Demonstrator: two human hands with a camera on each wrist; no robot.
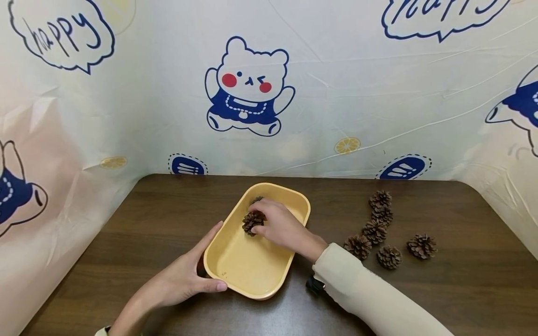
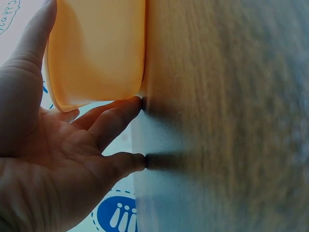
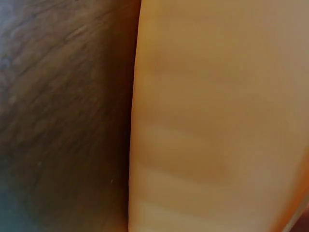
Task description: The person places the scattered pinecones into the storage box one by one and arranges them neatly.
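Free gap between yellow tray (image 1: 248,270) and pinecones (image 1: 374,232); right sleeve (image 1: 374,291) across near end

1. We record a plain cream right sleeve (image 1: 378,289); a small black fitting (image 1: 315,284) shows beside its cuff.
2. On the left hand (image 1: 180,280), we note a pale cuff edge (image 1: 102,332) at the wrist.

Tray (image 1: 248,268): smooth plastic look, slight gloss. Pinecones (image 1: 422,246) at right: rough, woody, matt scales. Table (image 1: 168,200): dark wood grain, smooth, glossy patch near side. Backdrop (image 1: 336,107), far: creased smooth sheet, faint sheen. Sleeve (image 1: 374,289), near right: matt cloth.
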